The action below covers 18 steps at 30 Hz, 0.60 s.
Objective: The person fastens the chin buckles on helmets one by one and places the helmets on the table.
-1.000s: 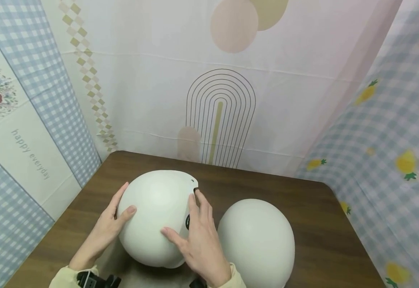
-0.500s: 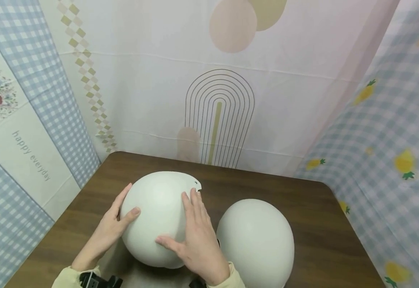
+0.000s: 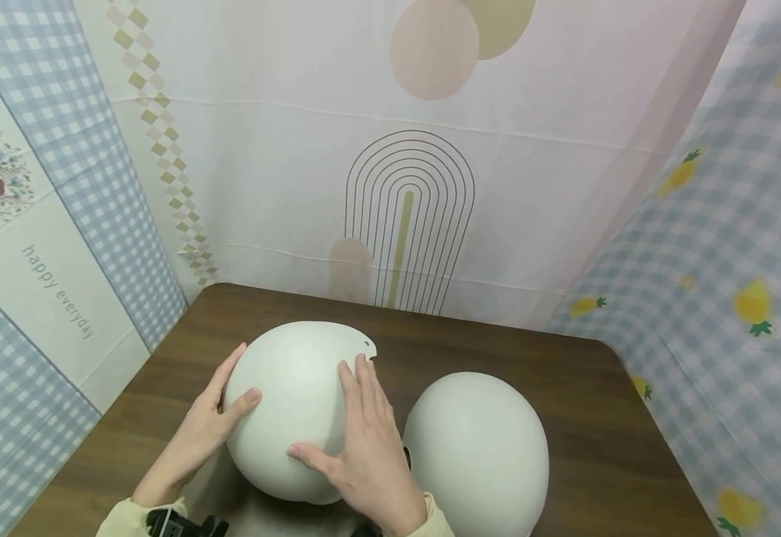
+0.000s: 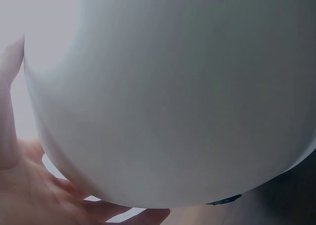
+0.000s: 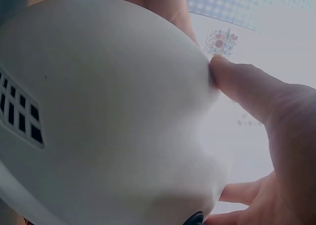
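Note:
A white helmet (image 3: 296, 403) with a smooth rounded shell is held between both hands over the near left of the table. My left hand (image 3: 202, 421) grips its left side, the thumb on the shell and the fingers reaching round and below, as the left wrist view shows. On its right side my right hand (image 3: 370, 440) holds the shell with thumb and fingers spread. In the right wrist view, the helmet has a slotted vent grid (image 5: 22, 111) and a dark part (image 5: 195, 218) at its lower edge. Its underside is mostly hidden.
A second white helmet (image 3: 477, 447) stands just right of my right hand. The brown wooden table (image 3: 591, 418) ends at a back edge against a printed white cloth (image 3: 283, 186). Checked cloths hang at both sides. Dark devices sit at the wrists.
Since a second ago my right hand has shifted left and flatter onto the shell, away from its edge and the black round part. The held helmet has turned slightly. Little differs over the last half second.

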Each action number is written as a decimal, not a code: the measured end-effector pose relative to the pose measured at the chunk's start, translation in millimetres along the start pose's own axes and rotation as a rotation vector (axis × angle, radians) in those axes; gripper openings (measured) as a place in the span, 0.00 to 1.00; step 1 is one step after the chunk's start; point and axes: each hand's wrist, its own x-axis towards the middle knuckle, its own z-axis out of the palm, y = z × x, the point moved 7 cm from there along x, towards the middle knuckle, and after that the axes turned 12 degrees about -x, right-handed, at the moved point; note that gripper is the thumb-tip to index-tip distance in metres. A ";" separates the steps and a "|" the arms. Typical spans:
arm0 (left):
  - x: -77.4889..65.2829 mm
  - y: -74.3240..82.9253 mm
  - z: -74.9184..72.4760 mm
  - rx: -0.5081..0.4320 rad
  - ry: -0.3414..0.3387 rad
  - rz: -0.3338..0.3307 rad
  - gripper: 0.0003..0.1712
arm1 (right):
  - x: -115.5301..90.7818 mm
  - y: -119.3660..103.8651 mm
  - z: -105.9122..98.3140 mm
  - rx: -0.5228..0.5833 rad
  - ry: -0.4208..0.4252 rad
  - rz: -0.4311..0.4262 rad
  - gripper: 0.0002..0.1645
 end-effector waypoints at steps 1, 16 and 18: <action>0.0 0.0 0.1 0.000 0.000 -0.002 0.41 | 0.0 -0.2 0.1 -0.002 0.000 -0.001 0.64; -1.1 -0.6 -2.7 0.039 0.016 -0.050 0.43 | -0.2 1.1 3.7 0.003 -0.022 0.013 0.65; -0.8 -0.7 -3.0 0.032 0.013 -0.048 0.43 | 0.4 1.0 3.7 0.001 -0.016 0.009 0.65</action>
